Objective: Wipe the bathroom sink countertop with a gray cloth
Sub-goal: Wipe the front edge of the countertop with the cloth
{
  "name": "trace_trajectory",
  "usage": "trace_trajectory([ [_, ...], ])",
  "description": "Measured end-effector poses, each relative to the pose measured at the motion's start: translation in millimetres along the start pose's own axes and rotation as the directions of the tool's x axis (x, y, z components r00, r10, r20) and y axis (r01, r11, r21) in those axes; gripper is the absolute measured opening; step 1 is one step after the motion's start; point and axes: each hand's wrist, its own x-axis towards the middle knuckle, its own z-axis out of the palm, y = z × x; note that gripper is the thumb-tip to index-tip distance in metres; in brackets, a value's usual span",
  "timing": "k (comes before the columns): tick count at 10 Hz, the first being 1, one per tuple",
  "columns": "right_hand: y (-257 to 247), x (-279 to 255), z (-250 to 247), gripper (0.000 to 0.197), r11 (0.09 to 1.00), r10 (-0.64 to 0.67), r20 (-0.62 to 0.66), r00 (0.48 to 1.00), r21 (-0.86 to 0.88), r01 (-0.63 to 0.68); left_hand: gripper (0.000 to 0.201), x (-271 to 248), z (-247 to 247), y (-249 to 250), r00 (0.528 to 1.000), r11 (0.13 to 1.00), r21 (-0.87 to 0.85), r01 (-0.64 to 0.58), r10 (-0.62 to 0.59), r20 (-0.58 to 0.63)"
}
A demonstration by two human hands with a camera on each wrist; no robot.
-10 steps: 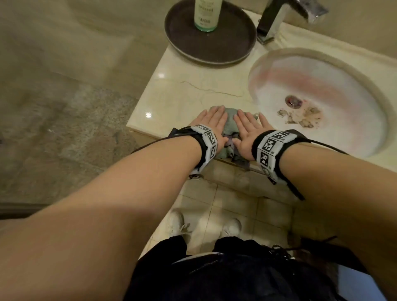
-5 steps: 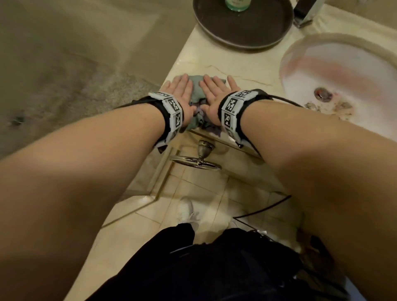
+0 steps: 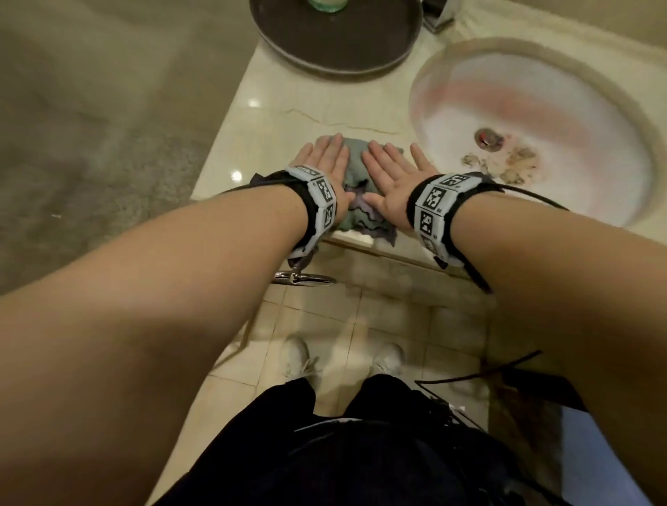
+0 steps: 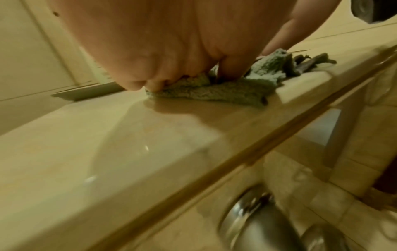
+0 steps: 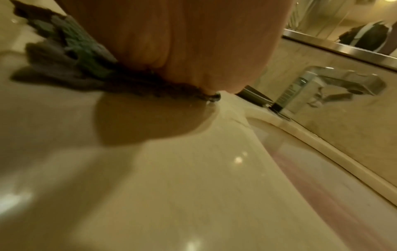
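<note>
A crumpled gray cloth (image 3: 355, 173) lies on the beige marble countertop (image 3: 288, 122), at its front edge and left of the basin. Both hands press flat on it with straight fingers. My left hand (image 3: 325, 159) covers the cloth's left part, my right hand (image 3: 388, 169) its right part. The left wrist view shows the palm (image 4: 161, 56) bearing down on the cloth (image 4: 214, 91). In the right wrist view the palm (image 5: 193, 51) sits on the cloth (image 5: 71, 56), whose frayed edge sticks out to the left.
An oval sink basin (image 3: 534, 133) with debris near its drain (image 3: 487, 139) lies to the right. A dark round tray (image 3: 335, 36) holding a green bottle (image 3: 326, 4) stands at the back, with the faucet (image 5: 343, 84) beside it. A metal ring (image 3: 303, 278) hangs below the counter edge.
Both hands stay flat on the cloth throughout. They slid it left along the front edge, then back right towards the basin.
</note>
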Motion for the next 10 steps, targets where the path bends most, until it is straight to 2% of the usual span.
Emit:
trace_trajectory([
  [3,72.6,-45.4,37.8,0.066,0.992,0.118,0.097,0.988,0.038,-0.122,0.073,17.1,-9.4,85.9,0.987,0.985,0.062,-0.16,0.16,-0.002],
  [5,79.1,-52.2,44.5,0.068,0.99,0.136,0.096,0.986,0.021,-0.139,0.073,21.1,-11.6,98.5,0.983,0.979,0.089,-0.186,0.186,0.004],
  [7,62.9,-48.4,36.9,0.069,0.987,0.144,0.09,0.985,0.058,-0.15,0.07,17.1,-8.6,80.5,0.973,0.972,0.072,-0.225,0.227,-0.026],
  [8,41.8,-38.0,28.0,0.069,0.99,0.119,0.055,0.991,0.064,-0.122,0.069,12.7,-4.1,54.6,0.976,0.974,0.086,-0.209,0.214,-0.041],
  [10,-15.9,-6.5,0.8,0.068,1.0,0.004,-0.022,1.0,0.029,-0.004,0.069,-5.2,8.6,-13.5,0.996,0.996,0.054,-0.076,0.078,-0.031],
])
